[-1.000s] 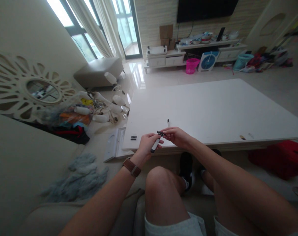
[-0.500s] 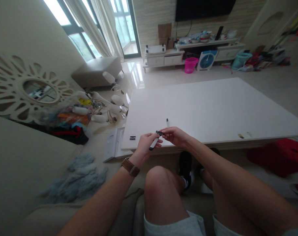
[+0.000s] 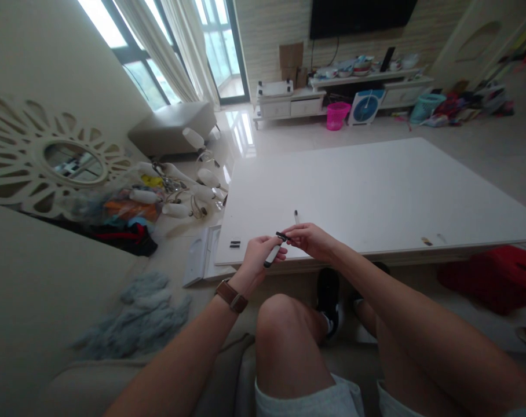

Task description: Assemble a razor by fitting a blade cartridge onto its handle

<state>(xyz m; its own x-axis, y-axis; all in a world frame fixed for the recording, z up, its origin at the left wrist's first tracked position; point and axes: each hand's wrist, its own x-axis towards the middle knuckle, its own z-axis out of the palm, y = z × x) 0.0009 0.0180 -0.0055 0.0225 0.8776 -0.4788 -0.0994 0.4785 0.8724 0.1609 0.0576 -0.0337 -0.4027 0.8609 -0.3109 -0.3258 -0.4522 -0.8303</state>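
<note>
My left hand (image 3: 255,256) is closed around a small white-handled razor (image 3: 272,255), held just above the near edge of the white table (image 3: 376,191). My right hand (image 3: 310,239) pinches the razor's dark head (image 3: 282,236) with its fingertips. A small dark-tipped piece (image 3: 296,216) lies on the table just beyond my hands. Two small black pieces (image 3: 234,244) rest near the table's left front corner.
A white tray (image 3: 197,256) leans by the table's left corner. A chandelier (image 3: 185,191), clothes and a round mirror (image 3: 72,162) lie on the floor to the left. A red box (image 3: 497,278) sits to the right under the table. My knees are below the hands.
Both hands have stayed together on the razor with only slight shifts. The view has moved a little.
</note>
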